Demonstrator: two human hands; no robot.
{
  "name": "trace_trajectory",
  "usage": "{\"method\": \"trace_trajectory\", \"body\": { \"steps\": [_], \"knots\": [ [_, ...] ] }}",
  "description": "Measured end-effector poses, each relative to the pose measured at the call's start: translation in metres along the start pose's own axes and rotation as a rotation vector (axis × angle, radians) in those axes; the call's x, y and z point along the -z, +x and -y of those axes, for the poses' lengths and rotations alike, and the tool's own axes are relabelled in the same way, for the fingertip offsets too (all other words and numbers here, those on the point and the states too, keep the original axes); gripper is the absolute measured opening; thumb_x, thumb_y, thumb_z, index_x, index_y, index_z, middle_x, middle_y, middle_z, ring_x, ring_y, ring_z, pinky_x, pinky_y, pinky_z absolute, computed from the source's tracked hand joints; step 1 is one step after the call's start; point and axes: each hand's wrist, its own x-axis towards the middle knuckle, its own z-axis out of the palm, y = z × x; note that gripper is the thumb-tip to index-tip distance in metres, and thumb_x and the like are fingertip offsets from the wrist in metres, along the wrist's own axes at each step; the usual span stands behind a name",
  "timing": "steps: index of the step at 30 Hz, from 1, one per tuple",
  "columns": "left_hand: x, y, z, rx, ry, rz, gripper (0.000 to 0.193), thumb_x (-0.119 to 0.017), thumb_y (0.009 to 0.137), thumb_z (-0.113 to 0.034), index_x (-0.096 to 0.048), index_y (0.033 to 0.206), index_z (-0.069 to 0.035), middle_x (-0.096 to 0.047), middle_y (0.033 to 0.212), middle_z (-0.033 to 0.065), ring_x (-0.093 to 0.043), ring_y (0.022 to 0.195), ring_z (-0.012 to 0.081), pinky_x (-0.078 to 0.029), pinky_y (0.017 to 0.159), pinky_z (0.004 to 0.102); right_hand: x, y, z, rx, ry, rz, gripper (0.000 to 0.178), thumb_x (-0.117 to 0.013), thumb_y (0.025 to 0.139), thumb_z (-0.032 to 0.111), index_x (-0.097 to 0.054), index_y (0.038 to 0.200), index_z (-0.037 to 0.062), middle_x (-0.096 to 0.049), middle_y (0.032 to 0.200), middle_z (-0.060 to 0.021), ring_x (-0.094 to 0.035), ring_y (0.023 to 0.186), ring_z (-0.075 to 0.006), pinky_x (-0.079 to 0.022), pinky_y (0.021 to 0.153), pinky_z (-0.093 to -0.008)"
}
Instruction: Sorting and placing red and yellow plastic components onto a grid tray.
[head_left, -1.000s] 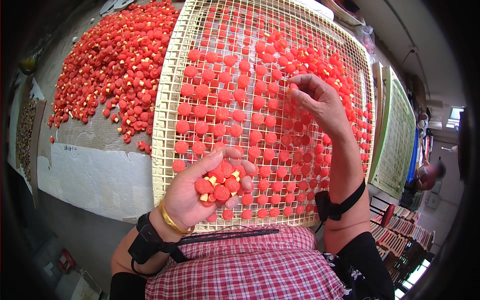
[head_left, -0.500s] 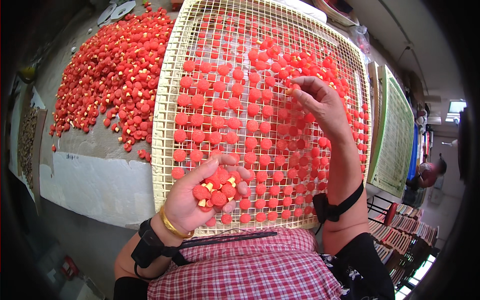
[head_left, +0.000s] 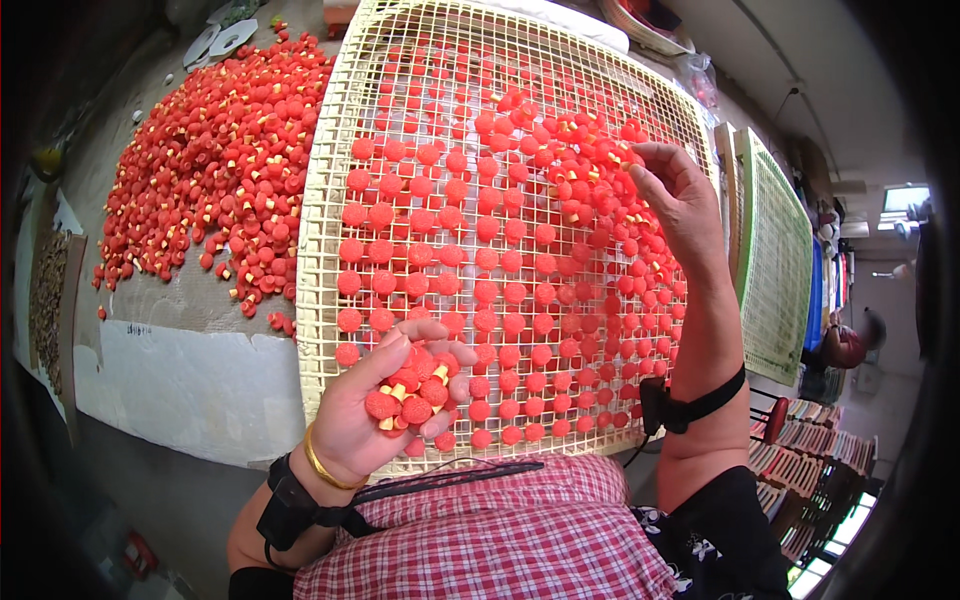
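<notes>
A pale wire grid tray (head_left: 330, 200) lies in front of me, covered with rows of small red round pieces (head_left: 490, 260). My left hand (head_left: 375, 405) is cupped at the tray's near edge, holding a handful of the same red pieces, some with yellow stems showing. My right hand (head_left: 680, 195) reaches over the tray's right side, its fingertips pinched on a red piece among the loosely heaped ones there. Both wrists wear black straps, and the left also has a gold bangle.
A large heap of loose red pieces (head_left: 215, 170) lies on the grey surface left of the tray. A green grid tray (head_left: 775, 260) stands to the right. Another person (head_left: 850, 345) is at the far right near stacked racks (head_left: 800, 450).
My right hand has moved up and right over the tray. The left hand stays at the near edge with its handful.
</notes>
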Motion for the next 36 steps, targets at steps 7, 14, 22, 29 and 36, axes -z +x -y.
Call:
{"method": "trace_trajectory", "body": {
  "steps": [7, 14, 22, 29, 36],
  "knots": [
    [-0.005, 0.001, 0.002, -0.001, -0.007, -0.072, 0.032, -0.043, 0.105, -0.028, -0.050, 0.126, -0.006, -0.057, 0.120, 0.0201, -0.059, 0.096, 0.0268, -0.051, 0.057, 0.0294, 0.006, -0.008, -0.013, -0.016, -0.088, 0.008, 0.025, -0.066, 0.096, 0.016, -0.064, 0.116, 0.0002, -0.068, 0.095, -0.0033, -0.063, 0.086, -0.0072, -0.053, 0.076, -0.0225],
    [-0.006, 0.002, 0.003, 0.033, 0.004, -0.050, 0.031, -0.044, 0.105, -0.029, -0.050, 0.124, -0.006, -0.058, 0.122, 0.0197, -0.061, 0.098, 0.0227, -0.052, 0.062, 0.0292, -0.026, -0.015, 0.003, 0.043, -0.100, 0.063, 0.022, -0.070, 0.093, 0.012, -0.066, 0.112, 0.0026, -0.067, 0.091, -0.0010, -0.061, 0.079, -0.0075, -0.052, 0.072, -0.0236],
    [-0.001, 0.002, 0.004, 0.050, 0.018, -0.065, 0.027, -0.040, 0.106, -0.029, -0.052, 0.118, -0.007, -0.055, 0.118, 0.0174, -0.060, 0.092, 0.0227, -0.050, 0.054, 0.0272, -0.048, -0.017, 0.013, 0.240, -0.315, 0.150, 0.021, -0.072, 0.088, 0.008, -0.066, 0.108, 0.0046, -0.063, 0.093, -0.0050, -0.061, 0.084, -0.0150, -0.051, 0.075, -0.0291],
    [-0.003, 0.002, 0.004, 0.040, -0.008, -0.096, 0.028, -0.040, 0.106, -0.029, -0.053, 0.119, -0.007, -0.056, 0.118, 0.0177, -0.060, 0.092, 0.0232, -0.050, 0.054, 0.0270, -0.061, -0.016, 0.017, 0.316, -0.402, 0.212, 0.018, -0.071, 0.088, 0.008, -0.067, 0.105, 0.0027, -0.064, 0.098, -0.0098, -0.063, 0.094, -0.0252, -0.052, 0.084, -0.0360],
    [-0.003, 0.003, 0.005, 0.036, -0.015, -0.103, 0.029, -0.040, 0.106, -0.029, -0.053, 0.121, -0.007, -0.055, 0.117, 0.0176, -0.060, 0.092, 0.0235, -0.050, 0.055, 0.0268, -0.065, -0.014, 0.014, 0.332, -0.449, 0.210, 0.019, -0.072, 0.087, 0.010, -0.067, 0.103, 0.0007, -0.064, 0.100, -0.0114, -0.062, 0.101, -0.0282, -0.051, 0.089, -0.0392]
  ]
}}
